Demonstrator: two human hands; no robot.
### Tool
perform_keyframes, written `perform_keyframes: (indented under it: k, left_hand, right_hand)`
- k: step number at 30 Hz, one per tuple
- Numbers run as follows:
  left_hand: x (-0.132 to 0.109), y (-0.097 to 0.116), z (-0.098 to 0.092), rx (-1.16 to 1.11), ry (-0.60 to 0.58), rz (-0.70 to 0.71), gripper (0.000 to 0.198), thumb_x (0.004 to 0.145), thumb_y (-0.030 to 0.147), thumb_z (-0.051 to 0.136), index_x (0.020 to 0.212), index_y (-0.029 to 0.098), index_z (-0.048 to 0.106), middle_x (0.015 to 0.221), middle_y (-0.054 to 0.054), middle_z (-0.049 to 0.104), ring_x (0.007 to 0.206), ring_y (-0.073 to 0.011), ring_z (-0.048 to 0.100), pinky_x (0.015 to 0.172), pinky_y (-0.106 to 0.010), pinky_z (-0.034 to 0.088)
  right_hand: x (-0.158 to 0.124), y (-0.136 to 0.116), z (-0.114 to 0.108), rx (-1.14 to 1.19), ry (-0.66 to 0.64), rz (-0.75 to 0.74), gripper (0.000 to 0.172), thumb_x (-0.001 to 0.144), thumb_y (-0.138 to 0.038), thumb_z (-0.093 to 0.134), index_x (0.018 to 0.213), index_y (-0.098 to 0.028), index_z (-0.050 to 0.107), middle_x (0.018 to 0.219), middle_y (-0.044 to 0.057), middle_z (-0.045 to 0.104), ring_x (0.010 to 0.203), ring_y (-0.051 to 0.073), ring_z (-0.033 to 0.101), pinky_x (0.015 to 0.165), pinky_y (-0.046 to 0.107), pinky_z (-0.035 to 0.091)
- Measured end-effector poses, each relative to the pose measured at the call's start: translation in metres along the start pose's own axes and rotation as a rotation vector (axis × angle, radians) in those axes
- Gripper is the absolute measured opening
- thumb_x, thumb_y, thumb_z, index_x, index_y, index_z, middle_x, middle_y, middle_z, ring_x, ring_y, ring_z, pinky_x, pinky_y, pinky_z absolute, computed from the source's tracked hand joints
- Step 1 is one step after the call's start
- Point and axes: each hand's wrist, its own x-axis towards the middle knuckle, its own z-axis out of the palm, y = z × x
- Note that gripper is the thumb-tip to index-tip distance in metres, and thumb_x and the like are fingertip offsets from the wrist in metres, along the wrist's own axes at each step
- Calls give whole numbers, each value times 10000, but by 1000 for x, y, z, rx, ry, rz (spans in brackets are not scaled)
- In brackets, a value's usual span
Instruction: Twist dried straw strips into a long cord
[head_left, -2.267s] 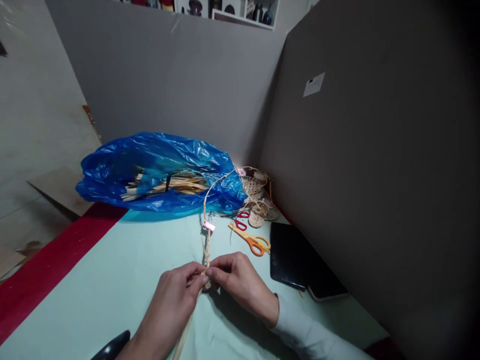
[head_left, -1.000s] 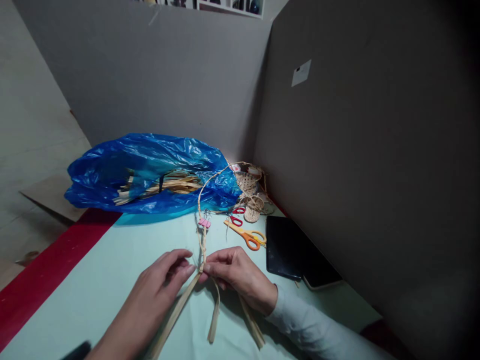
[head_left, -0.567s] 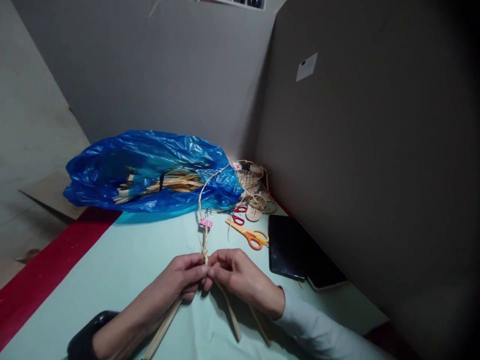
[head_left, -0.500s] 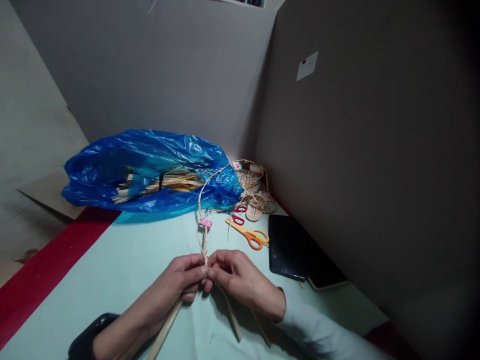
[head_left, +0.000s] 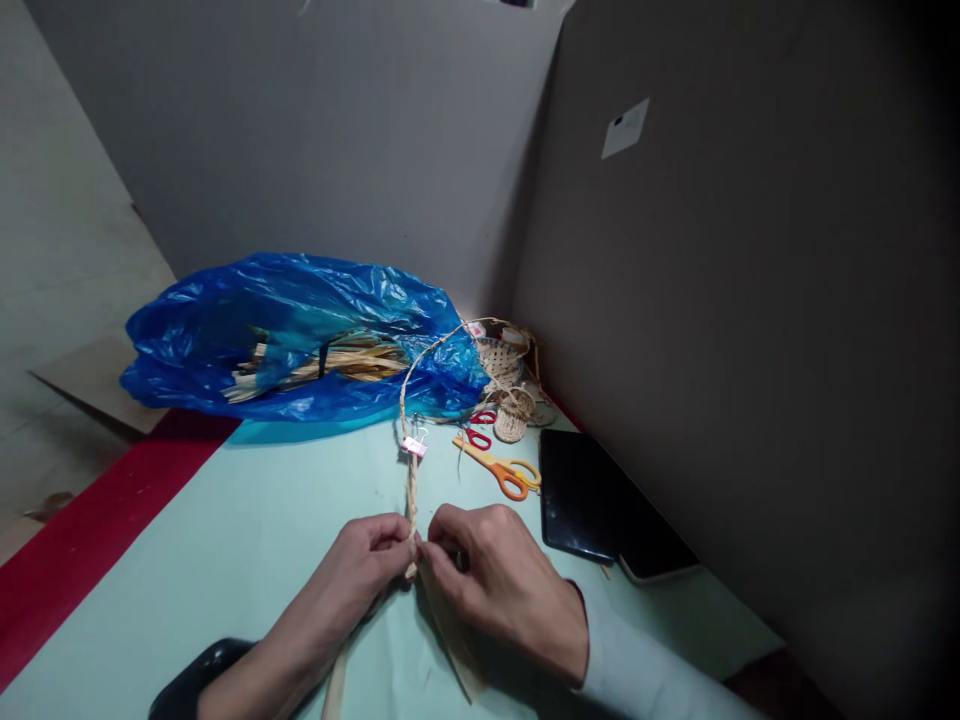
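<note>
Well in from the table's left edge (head_left: 112,515), my left hand (head_left: 375,560) pinches the braid (head_left: 412,490), best held snug; I can't tell what my right hand (head_left: 502,575) grips.

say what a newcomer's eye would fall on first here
Probably the shiny blue plastic bag, spread across the back of the pale green tabletop, with flat straw-coloured strips inside. Next, perhaps, the bare left hand and bare right hand, low in the middle, meeting at a slim straw-coloured plait. The yellow-and-orange scissors beyond the right hand stand out too.
</note>
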Motion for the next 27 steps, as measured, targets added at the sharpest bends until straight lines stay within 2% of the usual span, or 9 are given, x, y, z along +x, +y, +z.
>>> perform_keyframes:
  k: [4,8,12,14,16,18,22,25,27]
  left_hand:
    - [2,-4,0,-68,-2,-21,195,693,341,653,640,174,567,457,97,348,420,-54,200,416,-235,98]
    - [-3,-2,-4,-196,-87,-62,249,734,378,675,820,145,652,470,117,271,440,-48,123,434,-228,61]
    - [-8,0,-8,-243,-84,-39,328,707,412,731,853,124,675,549,72,412,467,-37,186,455,-216,85]
    - [-10,1,-9,-219,-72,-19,321,710,398,737,855,116,689,531,76,410,465,-38,181,456,-216,82]
    - [-13,4,-9,-218,-79,-1,344,722,401,734,904,110,708,533,75,437,460,-40,155,448,-216,76]
    - [-15,6,-7,-247,-84,2,393,716,408,748,987,125,716,612,44,550,456,-40,211,443,-197,144]
    - [-18,5,-3,-305,-96,-13,533,685,414,783,1147,169,680,798,-20,692,603,-116,520,646,-248,417]
    - [-17,1,-1,-291,-163,25,609,696,447,769,1220,164,641,737,-32,704,631,-161,583,653,-275,420]
    - [-15,-2,0,-298,-207,20,625,711,451,755,1249,163,618,689,-28,697,613,-168,593,648,-279,416]
  right_hand:
    - [-4,-2,6,-109,-39,-229,206,942,-249,399,872,-162,572,700,35,638,540,116,471,538,282,216]
    - [-7,3,15,-294,-113,-443,162,872,-177,435,956,-124,563,776,60,653,550,141,473,515,308,200]
    - [-8,4,14,-308,-77,-535,195,889,-231,451,938,-124,606,762,69,650,594,158,498,547,320,251]
    - [-5,1,7,-222,8,-473,246,926,-297,450,870,-156,644,731,60,651,639,164,526,607,323,301]
    - [-1,-1,-1,-57,126,-289,278,947,-339,468,844,-180,672,763,52,673,715,167,568,691,319,353]
    - [4,1,-6,157,136,-85,251,938,-374,516,915,-184,680,841,50,693,759,162,599,721,297,395]
    - [12,11,-2,580,-143,77,354,859,-444,626,1088,-177,592,813,35,678,736,164,628,658,257,448]
    - [13,17,6,871,-290,135,443,856,-438,617,1184,-175,475,760,10,629,679,162,636,650,276,492]
    - [13,18,8,919,-362,163,408,880,-424,565,1181,-171,457,751,0,586,601,139,599,586,265,488]
